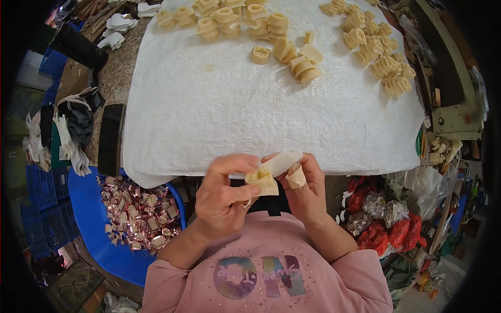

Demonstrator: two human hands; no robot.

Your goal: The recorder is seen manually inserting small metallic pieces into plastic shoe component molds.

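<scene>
Close to my body, just past the table's near edge, my left hand point(222, 195) pinches a small cream-coloured moulded piece point(262, 182) between thumb and fingers. The piece has a raised rim and a hollowed, uneven middle. My right hand point(308, 195) grips a pale, flat, rounded strip point(282, 163) whose material I cannot make out; it sits right behind the moulded piece. A beige covering point(296, 177) wraps my right thumb. The left fingers are slightly blurred.
A white woven sheet point(209, 115) covers the table, with stacked cream pieces point(224, 23) at the back and more point(378, 52) at far right. A phone point(111, 138) lies at left. Below it stands a blue tub point(94, 219) of shiny pink pieces point(138, 214). Red bags point(389, 235) are at right.
</scene>
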